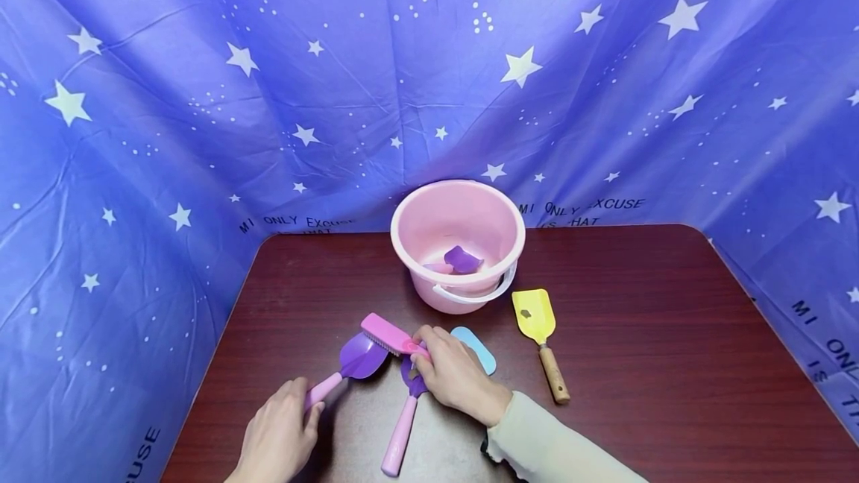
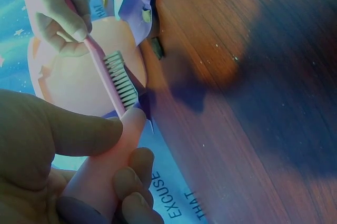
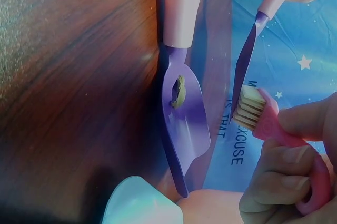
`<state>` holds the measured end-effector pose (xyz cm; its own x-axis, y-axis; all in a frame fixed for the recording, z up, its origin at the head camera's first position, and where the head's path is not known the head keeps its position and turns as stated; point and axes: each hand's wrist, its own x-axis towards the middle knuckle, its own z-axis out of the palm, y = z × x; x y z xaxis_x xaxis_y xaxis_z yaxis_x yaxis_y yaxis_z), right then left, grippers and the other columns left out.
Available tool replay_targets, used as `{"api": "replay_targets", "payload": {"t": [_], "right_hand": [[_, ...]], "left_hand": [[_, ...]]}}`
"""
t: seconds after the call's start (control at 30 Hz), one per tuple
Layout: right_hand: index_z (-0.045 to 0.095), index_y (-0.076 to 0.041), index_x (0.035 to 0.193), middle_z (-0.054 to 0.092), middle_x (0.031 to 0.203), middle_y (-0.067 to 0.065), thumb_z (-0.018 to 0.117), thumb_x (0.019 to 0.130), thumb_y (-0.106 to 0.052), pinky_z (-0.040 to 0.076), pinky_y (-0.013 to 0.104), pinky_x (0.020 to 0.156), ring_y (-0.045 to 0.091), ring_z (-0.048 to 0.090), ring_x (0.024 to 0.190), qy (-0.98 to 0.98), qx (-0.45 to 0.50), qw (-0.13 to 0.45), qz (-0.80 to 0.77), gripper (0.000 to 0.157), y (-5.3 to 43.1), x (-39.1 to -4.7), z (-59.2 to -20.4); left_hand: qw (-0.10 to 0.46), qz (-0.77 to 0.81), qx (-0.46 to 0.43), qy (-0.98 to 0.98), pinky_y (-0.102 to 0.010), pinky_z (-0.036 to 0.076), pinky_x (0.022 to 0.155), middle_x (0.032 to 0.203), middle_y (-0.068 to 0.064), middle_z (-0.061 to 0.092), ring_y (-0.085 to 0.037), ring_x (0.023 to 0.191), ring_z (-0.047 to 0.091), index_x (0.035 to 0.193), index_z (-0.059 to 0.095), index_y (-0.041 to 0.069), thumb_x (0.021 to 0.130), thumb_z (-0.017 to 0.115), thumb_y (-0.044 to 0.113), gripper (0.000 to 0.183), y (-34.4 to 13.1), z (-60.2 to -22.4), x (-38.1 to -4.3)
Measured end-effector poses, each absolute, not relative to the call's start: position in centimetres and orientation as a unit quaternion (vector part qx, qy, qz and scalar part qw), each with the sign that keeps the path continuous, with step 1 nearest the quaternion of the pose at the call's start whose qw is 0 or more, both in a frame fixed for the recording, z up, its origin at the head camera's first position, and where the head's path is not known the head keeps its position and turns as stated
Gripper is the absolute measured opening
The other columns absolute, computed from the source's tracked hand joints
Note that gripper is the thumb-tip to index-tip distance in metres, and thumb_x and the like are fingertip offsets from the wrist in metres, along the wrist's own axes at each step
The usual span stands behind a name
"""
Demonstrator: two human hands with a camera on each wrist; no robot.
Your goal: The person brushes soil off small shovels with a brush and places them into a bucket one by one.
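Your L hand (image 1: 278,423) has its fingers curled round the pink hdl of a purple trowel (image 1: 362,355), held on the L side of the tabletop (image 1: 637,364). Your R hand (image 1: 459,375) pinches a pink brush (image 1: 385,331) btwn thumb & fingers; bristles right at that trowel's blade. A 2nd trowel (image 1: 400,434), same colors, lies btwn your hands w/ a small brownish-green lump (image 3: 179,92) in its blade. Light-blue piece (image 1: 481,352) just past your R hand, partly hidden. Yellow shovel (image 1: 537,319) w/ wooden hdl lies farther R, small dark patch on blade. Pink bucket (image 1: 456,215) stands upright at back, purple & pink items inside.
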<state>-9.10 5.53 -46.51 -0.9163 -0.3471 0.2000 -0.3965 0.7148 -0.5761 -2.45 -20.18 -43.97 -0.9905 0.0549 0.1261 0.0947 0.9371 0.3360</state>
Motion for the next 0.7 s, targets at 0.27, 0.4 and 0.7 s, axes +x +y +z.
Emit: {"api": "replay_targets", "payload": {"t": [0.27, 0.4, 0.7], "right_hand": [[0.06, -0.016, 0.102, 0.054, 0.083, -0.007, 0.064, 0.089, -0.02, 0.043, 0.028, 0.059, 0.01, 0.05, 0.068, -0.925, 0.199, 0.048, 0.319, 0.015, 5.59, -9.16, -46.63], [0.061, -0.015, 0.103, 0.056, 0.085, -0.007, 0.065, 0.088, -0.02, 0.044, 0.029, 0.061, 0.01, 0.052, 0.069, -0.923, 0.198, 0.052, 0.325, 0.016, 5.58, -9.13, -46.63], [0.062, -0.019, 0.102, 0.051, 0.079, -0.014, 0.063, 0.088, -0.021, 0.043, 0.025, 0.06, 0.005, 0.052, 0.071, -0.907, 0.208, 0.054, 0.362, 0.014, 5.16, -8.77, -46.2]], "left_hand": [[0.054, -0.174, -0.036, -0.983, -0.044, 0.042, 0.053, 0.071, 0.002, 0.05, -0.023, 0.061, 0.056, 0.084, 0.057, 0.008, 0.078, 0.073, 0.013, 0.018, -20.17, -43.95, -2.41], [0.058, -0.174, -0.038, -0.982, -0.044, 0.043, 0.053, 0.071, 0.002, 0.05, -0.024, 0.061, 0.056, 0.084, 0.057, 0.008, 0.078, 0.074, 0.013, 0.019, -20.19, -44.01, -2.41], [0.064, -0.173, -0.039, -0.982, -0.044, 0.042, 0.053, 0.07, 0.001, 0.049, -0.023, 0.06, 0.055, 0.083, 0.057, 0.007, 0.077, 0.074, 0.012, 0.019, -20.21, -44.17, -2.5]]}}
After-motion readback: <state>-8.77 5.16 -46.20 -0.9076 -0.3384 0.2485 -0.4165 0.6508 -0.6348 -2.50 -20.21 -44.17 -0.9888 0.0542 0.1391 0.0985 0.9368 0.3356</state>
